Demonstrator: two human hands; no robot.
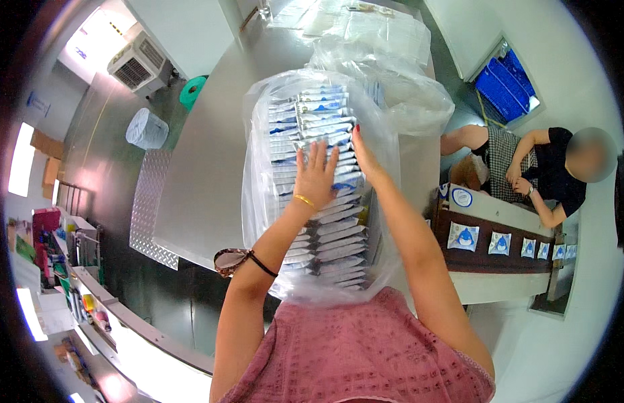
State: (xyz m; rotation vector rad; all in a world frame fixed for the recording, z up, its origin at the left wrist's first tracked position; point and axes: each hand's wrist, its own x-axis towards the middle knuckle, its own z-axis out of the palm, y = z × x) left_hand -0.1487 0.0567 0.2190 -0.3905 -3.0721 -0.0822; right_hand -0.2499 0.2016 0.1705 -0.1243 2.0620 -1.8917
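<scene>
Rows of small white-and-blue packets (322,121) stand on edge, packed tightly inside a large clear plastic bag (255,174), in the middle in front of me. My left hand (315,176) lies on top of the packets, fingers stretched and slightly apart. Along the right side of the rows rests my right hand (367,160), its fingers straight and pointing away from me. Neither hand is closed on anything. Part of the lower packets is hidden by the bag's cloudy folds.
The bag rests on a metal table (204,174). More clear plastic (416,101) lies crumpled behind it. On the right, a dark conveyor (513,260) carries several packets (463,237), beside a seated person (560,168). A white bin (147,129) and an air cooler (138,64) stand at the far left.
</scene>
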